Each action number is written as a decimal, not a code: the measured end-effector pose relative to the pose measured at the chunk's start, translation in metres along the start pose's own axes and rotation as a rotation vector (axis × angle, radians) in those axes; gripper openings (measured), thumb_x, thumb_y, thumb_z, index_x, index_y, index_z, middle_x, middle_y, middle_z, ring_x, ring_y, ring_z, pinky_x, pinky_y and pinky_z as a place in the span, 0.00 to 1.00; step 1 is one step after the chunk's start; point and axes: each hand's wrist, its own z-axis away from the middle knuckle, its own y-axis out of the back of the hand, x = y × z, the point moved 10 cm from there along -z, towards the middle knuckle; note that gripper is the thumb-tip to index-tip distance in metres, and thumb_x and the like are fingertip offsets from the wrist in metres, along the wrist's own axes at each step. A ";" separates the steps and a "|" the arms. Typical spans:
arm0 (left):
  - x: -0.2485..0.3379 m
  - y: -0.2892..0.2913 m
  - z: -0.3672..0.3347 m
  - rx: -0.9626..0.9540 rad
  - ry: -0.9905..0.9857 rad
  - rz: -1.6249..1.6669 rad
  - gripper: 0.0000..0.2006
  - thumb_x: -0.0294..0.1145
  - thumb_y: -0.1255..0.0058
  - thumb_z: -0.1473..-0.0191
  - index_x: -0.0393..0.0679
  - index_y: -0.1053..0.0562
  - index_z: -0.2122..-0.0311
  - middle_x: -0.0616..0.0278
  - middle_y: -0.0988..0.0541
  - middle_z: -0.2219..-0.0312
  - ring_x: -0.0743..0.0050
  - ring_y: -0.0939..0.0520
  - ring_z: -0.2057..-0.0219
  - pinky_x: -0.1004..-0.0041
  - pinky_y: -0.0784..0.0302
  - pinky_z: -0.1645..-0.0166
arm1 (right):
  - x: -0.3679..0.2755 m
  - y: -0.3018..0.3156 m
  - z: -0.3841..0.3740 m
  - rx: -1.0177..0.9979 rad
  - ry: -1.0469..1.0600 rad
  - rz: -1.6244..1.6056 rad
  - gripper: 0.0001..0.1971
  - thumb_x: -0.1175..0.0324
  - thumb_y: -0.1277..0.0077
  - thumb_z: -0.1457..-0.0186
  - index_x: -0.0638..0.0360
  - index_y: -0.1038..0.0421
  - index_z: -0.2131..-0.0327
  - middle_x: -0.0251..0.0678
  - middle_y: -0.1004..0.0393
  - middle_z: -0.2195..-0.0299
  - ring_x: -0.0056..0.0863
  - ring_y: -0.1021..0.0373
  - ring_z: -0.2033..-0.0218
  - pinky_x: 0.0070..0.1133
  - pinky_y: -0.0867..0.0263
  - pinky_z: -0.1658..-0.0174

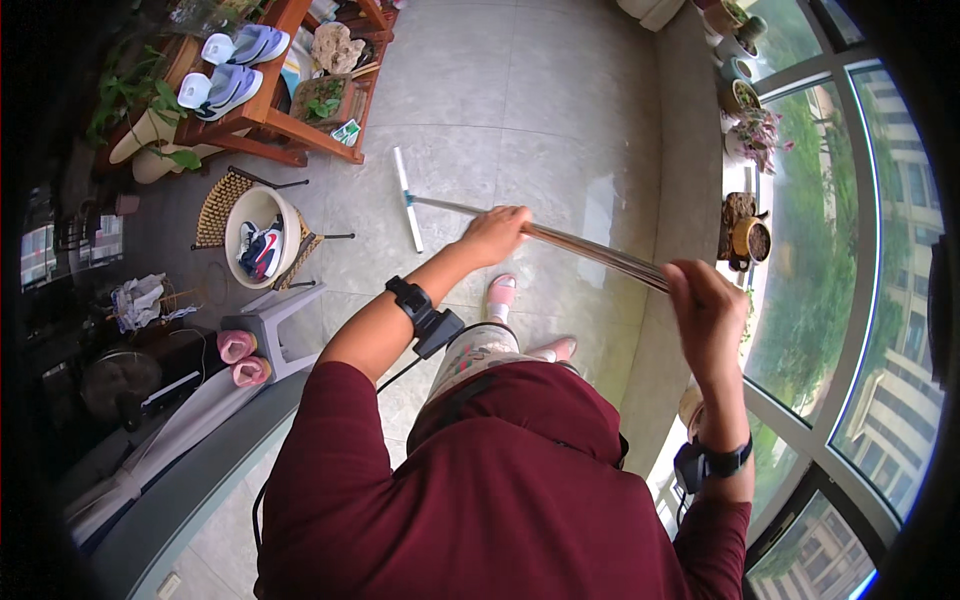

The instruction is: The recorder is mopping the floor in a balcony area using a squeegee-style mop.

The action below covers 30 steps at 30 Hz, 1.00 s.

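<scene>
A long-handled floor squeegee (600, 259) slants across in front of me, its metal pole running from upper right of my body down to the floor at the left. My left hand (497, 235) is wrapped round the pole at about its middle. Farther up, near the pole's end, my right hand (706, 312) is closed round it. The white squeegee head (408, 200) rests on the grey tiled floor (490, 110), left of my left hand. Wet, shiny patches (600, 205) show on the tiles beyond the pole.
A wooden shelf (345, 148) with sneakers (232, 90) stands at far left. Nearer are a white bucket (238, 268) of shoes on a woven stool (215, 215) and a grey plastic stool (275, 325). Potted plants (755, 135) line the window ledge at right. Pink slippers (501, 292) are on my feet.
</scene>
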 end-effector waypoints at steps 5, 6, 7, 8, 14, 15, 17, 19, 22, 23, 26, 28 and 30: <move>-0.092 -0.016 0.023 -0.084 0.181 -0.085 0.10 0.35 0.50 0.46 0.44 0.35 0.62 0.54 0.25 0.61 0.53 0.26 0.54 0.57 0.31 0.52 | -0.011 -0.089 -0.016 -0.221 0.076 -0.021 0.05 0.66 0.45 0.49 0.55 0.24 0.71 0.38 0.24 0.76 0.36 0.27 0.77 0.28 0.32 0.73; -0.107 -0.021 0.027 -0.132 0.232 -0.105 0.11 0.37 0.51 0.45 0.44 0.34 0.61 0.55 0.25 0.59 0.54 0.27 0.52 0.57 0.31 0.51 | -0.012 -0.102 -0.017 -0.253 0.078 -0.032 0.05 0.66 0.45 0.49 0.55 0.24 0.71 0.38 0.24 0.76 0.36 0.27 0.77 0.28 0.31 0.73; -0.112 -0.022 0.028 -0.107 0.210 -0.079 0.11 0.36 0.51 0.46 0.43 0.35 0.61 0.53 0.26 0.59 0.53 0.28 0.52 0.57 0.31 0.50 | -0.011 -0.110 -0.017 -0.282 0.060 0.018 0.05 0.67 0.45 0.49 0.55 0.24 0.71 0.39 0.24 0.75 0.37 0.27 0.77 0.28 0.32 0.72; -0.117 -0.027 0.024 -0.107 0.210 -0.078 0.11 0.36 0.51 0.46 0.43 0.35 0.61 0.53 0.26 0.59 0.53 0.28 0.52 0.57 0.31 0.50 | -0.010 -0.111 -0.020 -0.283 0.060 0.019 0.05 0.67 0.45 0.49 0.55 0.24 0.71 0.39 0.24 0.75 0.37 0.27 0.77 0.28 0.32 0.72; -0.071 -0.018 -0.016 0.073 0.103 0.072 0.10 0.31 0.49 0.48 0.42 0.36 0.64 0.52 0.26 0.63 0.49 0.27 0.57 0.57 0.32 0.54 | 0.012 -0.061 -0.026 -0.064 -0.071 -0.041 0.05 0.70 0.44 0.49 0.60 0.24 0.69 0.41 0.24 0.74 0.31 0.26 0.76 0.23 0.31 0.72; -0.060 -0.015 -0.024 0.098 0.059 0.093 0.10 0.31 0.49 0.48 0.42 0.36 0.64 0.52 0.26 0.63 0.48 0.27 0.57 0.57 0.32 0.54 | 0.012 -0.049 -0.025 -0.046 -0.061 0.008 0.05 0.70 0.44 0.49 0.60 0.24 0.69 0.41 0.23 0.74 0.30 0.25 0.76 0.22 0.31 0.72; -0.038 -0.013 -0.047 0.144 -0.043 0.123 0.10 0.30 0.49 0.49 0.43 0.36 0.64 0.52 0.27 0.64 0.48 0.27 0.57 0.57 0.32 0.56 | 0.006 -0.025 -0.024 0.002 -0.052 0.088 0.05 0.69 0.44 0.48 0.60 0.24 0.69 0.40 0.23 0.74 0.30 0.25 0.76 0.22 0.31 0.73; -0.018 -0.016 -0.071 0.165 -0.104 0.127 0.10 0.29 0.49 0.49 0.43 0.37 0.64 0.53 0.27 0.64 0.49 0.27 0.57 0.57 0.32 0.56 | 0.008 -0.010 -0.018 0.034 -0.045 0.164 0.04 0.70 0.43 0.49 0.60 0.24 0.69 0.40 0.24 0.74 0.31 0.26 0.76 0.22 0.32 0.73; 0.016 -0.019 -0.097 0.248 -0.235 0.161 0.10 0.28 0.49 0.50 0.44 0.37 0.65 0.54 0.27 0.66 0.50 0.28 0.57 0.57 0.32 0.56 | 0.013 -0.001 -0.001 0.058 -0.037 0.186 0.04 0.71 0.42 0.50 0.60 0.24 0.70 0.39 0.24 0.76 0.31 0.27 0.77 0.22 0.33 0.73; 0.024 -0.024 -0.105 0.246 -0.237 0.162 0.10 0.28 0.49 0.51 0.44 0.37 0.66 0.55 0.28 0.66 0.51 0.28 0.56 0.57 0.32 0.56 | 0.012 0.003 0.006 0.065 -0.023 0.183 0.04 0.72 0.42 0.51 0.60 0.24 0.70 0.39 0.25 0.77 0.30 0.27 0.78 0.22 0.33 0.73; 0.061 -0.041 -0.125 0.176 -0.237 0.179 0.11 0.28 0.47 0.52 0.43 0.36 0.65 0.54 0.27 0.63 0.52 0.30 0.54 0.58 0.32 0.52 | 0.009 0.033 0.020 0.118 -0.113 0.235 0.05 0.73 0.41 0.51 0.60 0.23 0.69 0.37 0.26 0.79 0.29 0.29 0.79 0.22 0.34 0.73; 0.117 -0.040 -0.123 0.209 -0.472 0.246 0.12 0.27 0.45 0.54 0.43 0.37 0.66 0.55 0.28 0.64 0.51 0.30 0.55 0.59 0.33 0.53 | -0.002 0.066 0.032 0.185 -0.130 0.337 0.04 0.74 0.42 0.51 0.61 0.24 0.70 0.36 0.29 0.81 0.29 0.31 0.81 0.22 0.36 0.75; 0.170 -0.051 -0.123 0.146 -0.538 0.339 0.13 0.27 0.44 0.54 0.43 0.37 0.66 0.55 0.29 0.66 0.51 0.30 0.57 0.59 0.33 0.53 | -0.013 0.094 0.047 0.266 -0.082 0.448 0.03 0.73 0.42 0.51 0.61 0.25 0.73 0.36 0.30 0.82 0.30 0.32 0.81 0.22 0.37 0.76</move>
